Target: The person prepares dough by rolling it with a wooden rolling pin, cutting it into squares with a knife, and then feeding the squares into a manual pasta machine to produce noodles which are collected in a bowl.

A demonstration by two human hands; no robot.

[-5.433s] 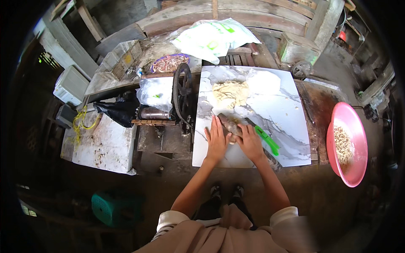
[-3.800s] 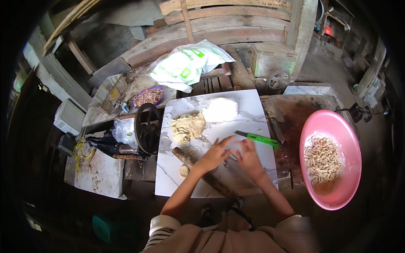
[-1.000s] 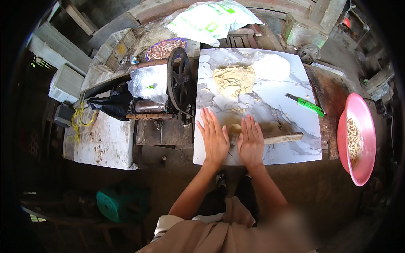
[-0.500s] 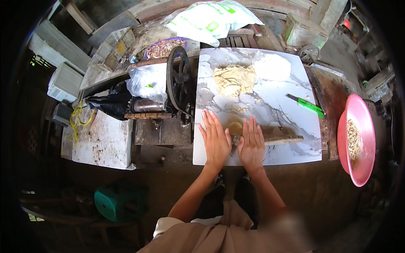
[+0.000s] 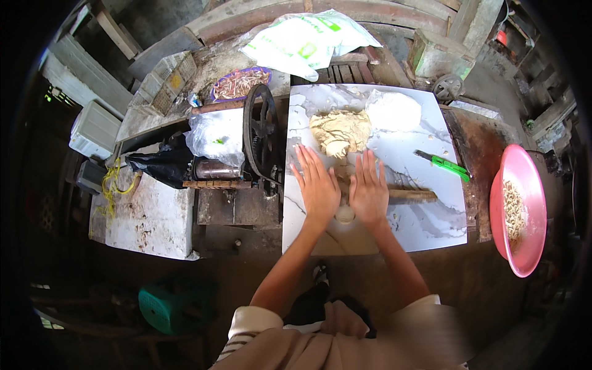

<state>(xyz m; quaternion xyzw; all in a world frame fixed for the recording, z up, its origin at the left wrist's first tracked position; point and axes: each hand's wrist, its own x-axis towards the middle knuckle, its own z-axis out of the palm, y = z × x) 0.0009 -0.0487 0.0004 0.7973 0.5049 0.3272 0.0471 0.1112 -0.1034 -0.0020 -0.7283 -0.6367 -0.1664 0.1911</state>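
Wooden rod (image 5: 414, 196): our left hand (image 5: 320, 192) and right hand (image 5: 369, 194) flat over it, fingers straight; we should press evenly.

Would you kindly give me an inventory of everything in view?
board: 1, white-grey, centre
dough mound: 1, cream, board's far part
dough disc: 1, pale, board's near part
rod: 1, brown, on board
bundle: 1, white, right of mound
cutter: 1, green, board's right
basin: 1, pink, right of board
large wheel: 1, dark, left of board
sack: 1, white-green, beyond board
tray: 1, purple, left of sack
stool: 1, green, lower left
left hand: 1, bare, over board
right hand: 1, bare, over rod
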